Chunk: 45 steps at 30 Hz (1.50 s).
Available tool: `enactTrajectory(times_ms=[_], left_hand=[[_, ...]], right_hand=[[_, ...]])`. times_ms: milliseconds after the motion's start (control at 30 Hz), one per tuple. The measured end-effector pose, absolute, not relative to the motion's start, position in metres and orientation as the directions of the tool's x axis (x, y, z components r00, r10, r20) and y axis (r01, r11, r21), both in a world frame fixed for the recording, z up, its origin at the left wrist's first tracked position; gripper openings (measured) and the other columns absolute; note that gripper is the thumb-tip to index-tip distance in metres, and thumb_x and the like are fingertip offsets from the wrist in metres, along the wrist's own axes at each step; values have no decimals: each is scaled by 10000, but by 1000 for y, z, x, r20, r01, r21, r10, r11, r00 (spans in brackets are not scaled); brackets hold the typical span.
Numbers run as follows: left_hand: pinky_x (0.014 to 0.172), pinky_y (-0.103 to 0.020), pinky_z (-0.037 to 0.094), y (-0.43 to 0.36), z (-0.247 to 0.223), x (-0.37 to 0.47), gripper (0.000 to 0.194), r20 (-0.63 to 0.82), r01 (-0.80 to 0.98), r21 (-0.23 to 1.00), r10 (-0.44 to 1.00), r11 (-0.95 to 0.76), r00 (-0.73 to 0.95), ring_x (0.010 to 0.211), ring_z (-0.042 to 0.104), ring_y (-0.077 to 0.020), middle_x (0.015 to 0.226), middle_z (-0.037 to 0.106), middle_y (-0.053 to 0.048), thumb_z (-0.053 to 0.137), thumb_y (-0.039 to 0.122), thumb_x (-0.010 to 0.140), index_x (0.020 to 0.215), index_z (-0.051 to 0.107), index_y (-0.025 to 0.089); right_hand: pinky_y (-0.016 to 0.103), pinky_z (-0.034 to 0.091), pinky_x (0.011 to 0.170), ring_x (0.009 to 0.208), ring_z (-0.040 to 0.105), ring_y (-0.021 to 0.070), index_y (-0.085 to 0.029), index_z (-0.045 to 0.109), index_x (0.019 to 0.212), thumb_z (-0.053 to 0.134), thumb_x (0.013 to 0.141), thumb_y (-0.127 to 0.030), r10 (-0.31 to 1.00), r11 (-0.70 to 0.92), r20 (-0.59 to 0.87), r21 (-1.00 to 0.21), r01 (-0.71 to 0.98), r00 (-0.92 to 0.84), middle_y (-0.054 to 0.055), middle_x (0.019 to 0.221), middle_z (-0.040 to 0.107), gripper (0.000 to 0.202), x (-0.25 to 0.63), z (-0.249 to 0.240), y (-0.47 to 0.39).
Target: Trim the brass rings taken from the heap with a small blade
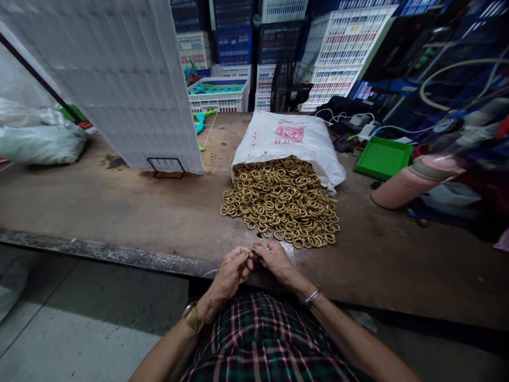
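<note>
At the table's front edge my left hand point(233, 269) and my right hand point(278, 261) meet, fingertips pinched together. Between them shows a sliver of a gold-coloured ring point(250, 251), mostly covered by the fingers. Something pale also shows by my right fingertips, too small to name. Just beyond my hands lies a heap of gold rings point(282, 199), spilling out of the open mouth of a white sack point(254, 140) with red print. A few loose rings lie at the heap's near edge, close to my right hand.
A tall white panel point(131, 85) stands on a black wire stand point(166, 167) at left, near a stuffed plastic bag point(43, 138). To the right are a green tray point(384, 158) and a leaning pink bottle point(409, 183). Stacked crates point(334, 48) line the back.
</note>
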State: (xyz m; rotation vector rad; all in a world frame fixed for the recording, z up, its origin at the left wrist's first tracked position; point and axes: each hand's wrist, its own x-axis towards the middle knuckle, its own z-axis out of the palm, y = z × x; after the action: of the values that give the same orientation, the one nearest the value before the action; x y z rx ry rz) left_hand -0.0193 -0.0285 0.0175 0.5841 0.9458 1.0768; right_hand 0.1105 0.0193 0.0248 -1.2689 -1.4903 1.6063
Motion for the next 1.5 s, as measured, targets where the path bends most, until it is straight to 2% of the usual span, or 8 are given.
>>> enactTrajectory(times_ms=[533, 733, 833, 1367, 1500], left_hand=[[376, -162, 199, -30, 20, -23, 323, -343, -493, 782, 924, 381, 171, 422, 348, -30, 613, 510, 30, 610, 449, 709, 768, 499, 152], [380, -167, 194, -30, 16, -24, 324, -307, -426, 838, 940, 342, 150, 414, 321, -26, 613, 501, 38, 598, 462, 718, 755, 497, 156], [384, -173, 190, -30, 12, -24, 324, -291, -347, 882, 948, 318, 129, 401, 293, -26, 560, 461, 53, 574, 470, 738, 729, 506, 154], [384, -175, 190, -30, 9, -24, 273, -284, -363, 878, 950, 313, 130, 413, 303, -29, 600, 486, 42, 560, 420, 765, 741, 504, 154], [386, -169, 194, -30, 12, -23, 298, -302, -381, 865, 946, 325, 120, 415, 316, -26, 629, 510, 37, 587, 442, 736, 763, 509, 156]], right_hand=[[203, 294, 452, 454, 367, 77, -165, 573, 650, 482, 741, -343, 899, -207, -250, -966, 154, -360, -43, 511, 483, 220, 109, 27, 19], [204, 350, 545, 570, 458, 97, -170, 586, 689, 494, 769, -380, 911, -15, -100, -978, 210, -401, -28, 592, 550, 243, 111, 28, 18], [206, 356, 578, 594, 470, 100, -175, 581, 717, 510, 769, -396, 901, 26, -77, -973, 230, -428, -36, 599, 555, 238, 112, 29, 18], [209, 358, 585, 594, 456, 101, -165, 597, 728, 460, 788, -363, 902, -24, -119, -973, 228, -415, -24, 637, 541, 249, 110, 20, 20], [230, 377, 592, 598, 490, 124, -162, 615, 819, 415, 791, -361, 949, -45, -137, -950, 309, -285, -7, 648, 572, 284, 112, 15, 23]])
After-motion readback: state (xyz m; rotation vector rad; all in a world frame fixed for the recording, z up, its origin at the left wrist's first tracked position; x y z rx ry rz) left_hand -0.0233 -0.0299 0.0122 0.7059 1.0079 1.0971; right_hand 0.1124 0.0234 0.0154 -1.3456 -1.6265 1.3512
